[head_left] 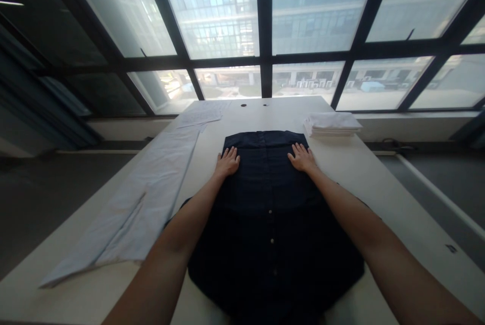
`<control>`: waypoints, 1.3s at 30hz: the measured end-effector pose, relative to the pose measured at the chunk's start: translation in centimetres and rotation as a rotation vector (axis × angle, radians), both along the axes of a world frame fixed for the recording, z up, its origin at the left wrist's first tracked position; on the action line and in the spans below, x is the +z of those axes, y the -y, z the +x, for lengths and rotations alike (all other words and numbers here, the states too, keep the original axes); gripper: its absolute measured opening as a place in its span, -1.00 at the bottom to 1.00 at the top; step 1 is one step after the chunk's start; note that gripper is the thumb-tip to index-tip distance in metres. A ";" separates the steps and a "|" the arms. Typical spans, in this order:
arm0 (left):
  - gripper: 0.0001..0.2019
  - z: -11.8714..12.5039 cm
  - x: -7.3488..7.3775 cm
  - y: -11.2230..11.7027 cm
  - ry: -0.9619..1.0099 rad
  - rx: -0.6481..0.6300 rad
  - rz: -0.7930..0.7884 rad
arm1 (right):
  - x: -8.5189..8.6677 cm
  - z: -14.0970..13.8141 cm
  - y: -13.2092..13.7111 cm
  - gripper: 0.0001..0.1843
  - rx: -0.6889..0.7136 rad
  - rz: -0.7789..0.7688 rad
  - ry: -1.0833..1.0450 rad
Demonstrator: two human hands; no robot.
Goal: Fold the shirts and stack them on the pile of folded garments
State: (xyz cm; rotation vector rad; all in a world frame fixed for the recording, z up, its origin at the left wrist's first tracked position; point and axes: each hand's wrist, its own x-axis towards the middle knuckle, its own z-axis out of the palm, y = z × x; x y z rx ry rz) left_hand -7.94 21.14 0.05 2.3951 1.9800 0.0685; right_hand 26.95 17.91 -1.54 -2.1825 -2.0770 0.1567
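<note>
A dark navy button-up shirt (271,188) lies spread on the white table (379,188), its row of small buttons running down the middle. My left hand (228,161) rests flat on the shirt's far left edge, fingers stretched forward. On the far right edge, my right hand (302,157) lies flat too, with its fingers spread. Neither hand grips the cloth. The shirt's lower part comes toward me between my forearms, where it is dark and hard to make out.
Along the table's left side lies a long white garment (151,178), with white paper sheets (200,112) beyond it. A folded stack of white cloth (333,123) sits at the far right. Tall windows (265,21) stand behind the table. A small dark tag (451,248) is near the right edge.
</note>
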 end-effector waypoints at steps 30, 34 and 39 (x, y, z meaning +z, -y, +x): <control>-0.35 5.2 -0.2 -7.0 0.038 -0.156 -0.030 | 0.1 -3.9 -7.8 -0.21 0.241 0.004 -0.036; -0.34 1.7 0.2 -8.9 0.034 -0.029 -0.034 | -0.1 0.3 -9.2 -0.20 0.073 -0.024 -0.019; -0.35 1.3 0.6 -9.5 0.025 0.010 -0.033 | 0.0 1.2 -9.8 -0.21 0.032 -0.038 -0.023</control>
